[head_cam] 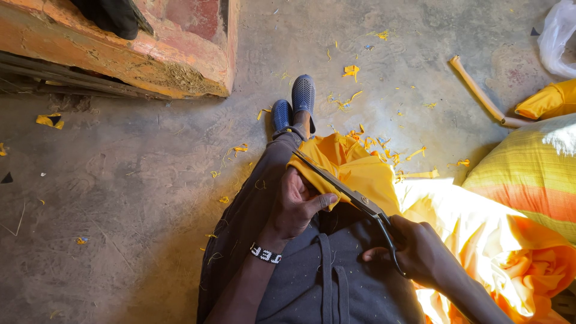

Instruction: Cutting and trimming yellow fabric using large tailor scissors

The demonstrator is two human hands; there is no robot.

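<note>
The yellow cloth [354, 171] lay over the person's lap, and everything else sat around it. The left hand [297, 204] rested on the near left edge of the cloth, its fingers curled down into a fold and the thumb stretched out toward the blades, so it was closed on the fabric. The scissors [345, 189] ran slantwise across the cloth, their tip up at the cloth's far left corner and their dark handles at its near right side. The right hand [414, 249] gripped those handles, fingers wrapped through the loops; how far apart the blades stood could not be told, since they looked like one thin line. A beaded wristband [265, 254] circled the left wrist, just nearer than the cloth. Beyond the cloth, two blue shoes [295, 105] pointed away on the concrete floor [120, 198], with small yellow scraps [351, 72] scattered past and to the right of the cloth. To its right lay a heap of yellow and orange fabric [510, 252] and a striped sack [531, 174]. Farther off, to the far right of the cloth, a pale stick [480, 93] lay on the floor.
</note>
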